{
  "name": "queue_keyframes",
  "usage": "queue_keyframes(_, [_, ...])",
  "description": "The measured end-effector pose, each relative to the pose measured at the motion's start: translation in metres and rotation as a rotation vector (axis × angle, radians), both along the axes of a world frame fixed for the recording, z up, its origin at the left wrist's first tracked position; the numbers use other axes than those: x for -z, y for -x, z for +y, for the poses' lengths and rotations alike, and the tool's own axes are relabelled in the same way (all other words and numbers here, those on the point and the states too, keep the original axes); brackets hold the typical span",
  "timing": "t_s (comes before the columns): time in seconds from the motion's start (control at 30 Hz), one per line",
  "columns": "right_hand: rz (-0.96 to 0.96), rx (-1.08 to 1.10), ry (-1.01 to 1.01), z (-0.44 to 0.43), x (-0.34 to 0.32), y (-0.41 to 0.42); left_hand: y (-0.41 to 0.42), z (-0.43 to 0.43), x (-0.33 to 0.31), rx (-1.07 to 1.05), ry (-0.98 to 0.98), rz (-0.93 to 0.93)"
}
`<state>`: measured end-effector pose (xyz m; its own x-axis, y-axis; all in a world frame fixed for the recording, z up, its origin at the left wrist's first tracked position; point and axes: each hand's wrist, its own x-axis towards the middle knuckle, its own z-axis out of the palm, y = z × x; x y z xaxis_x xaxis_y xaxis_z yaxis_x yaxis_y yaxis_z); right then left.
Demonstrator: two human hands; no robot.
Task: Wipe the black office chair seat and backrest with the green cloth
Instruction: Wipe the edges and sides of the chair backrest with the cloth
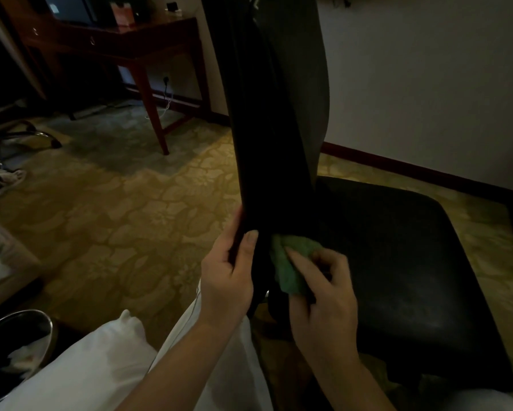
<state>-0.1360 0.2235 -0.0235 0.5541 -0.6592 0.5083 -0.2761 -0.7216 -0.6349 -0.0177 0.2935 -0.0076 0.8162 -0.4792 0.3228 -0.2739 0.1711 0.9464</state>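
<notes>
My left hand [228, 277] grips lower edge of backrest [264, 129], thumb on front, fingers curled behind. My right hand [323, 292] pinches green cloth [287, 262], pressing it against backrest base, just beside black seat [397, 262]. Patterned carpet [115, 226] underneath, wooden desk [148, 40] behind.

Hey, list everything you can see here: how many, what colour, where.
backrest: one, black, upright at centre
seat: one, black, right of backrest
cloth: one, green, against lower backrest
desk: one, dark wood, upper left
carpet: one, yellowish patterned, floor
bin: one, silver, lower left corner
shoe: one, white, left edge
wall: one, white, upper right
left hand: one, grips backrest edge
right hand: one, holds cloth against backrest
</notes>
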Motion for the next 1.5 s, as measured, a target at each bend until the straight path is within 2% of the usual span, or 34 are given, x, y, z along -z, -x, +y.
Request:
queue_keyframes(0.1, [-0.091,0.014,0.021,-0.001,-0.019,-0.012,0.000,-0.001,-0.001,0.011,0.019,0.009])
queue_keyframes(0.23, [0.128,-0.001,0.099,0.002,0.009,-0.026,-0.001,-0.002,-0.001,-0.001,0.014,-0.010])
queue_keyframes(0.43, [0.363,-0.028,-0.025,0.004,0.040,-0.014,-0.003,0.002,-0.001,0.029,0.010,-0.007])
queue_keyframes(0.5, [0.387,-0.066,-0.149,0.001,0.038,-0.008,-0.002,0.002,-0.001,0.035,0.009,-0.003])
queue_keyframes(0.57, [0.336,-0.085,-0.290,-0.003,0.028,-0.001,-0.002,0.002,-0.002,0.037,0.006,0.000])
queue_keyframes(0.63, [0.178,-0.075,-0.357,-0.002,0.012,0.001,-0.001,0.002,-0.003,0.038,0.008,-0.002])
queue_keyframes(0.73, [-0.093,-0.092,-0.339,0.002,-0.011,-0.002,-0.002,0.002,-0.001,0.033,0.018,-0.005])
queue_keyframes(0.8, [-0.137,-0.119,-0.314,0.001,-0.017,-0.009,-0.003,0.002,0.000,0.026,0.017,-0.005])
queue_keyframes(0.93, [0.131,-0.098,-0.106,0.000,0.013,-0.018,-0.002,0.002,-0.002,0.030,0.019,-0.024])
queue_keyframes(1.1, [0.393,-0.081,-0.152,0.004,0.042,-0.013,-0.002,0.003,-0.005,0.037,0.008,-0.016])
queue_keyframes(1.17, [0.427,-0.095,-0.209,0.003,0.044,-0.005,-0.002,0.004,-0.005,0.035,0.004,-0.011])
queue_keyframes(1.27, [0.294,-0.081,-0.214,0.003,0.032,0.008,-0.002,0.004,-0.005,0.047,0.009,0.001])
queue_keyframes(1.4, [-0.049,0.019,-0.130,-0.003,-0.002,0.011,-0.002,0.003,-0.001,0.048,0.023,0.017])
queue_keyframes(1.5, [-0.060,-0.009,-0.040,-0.007,-0.011,0.000,-0.002,0.003,0.001,0.048,0.024,0.028])
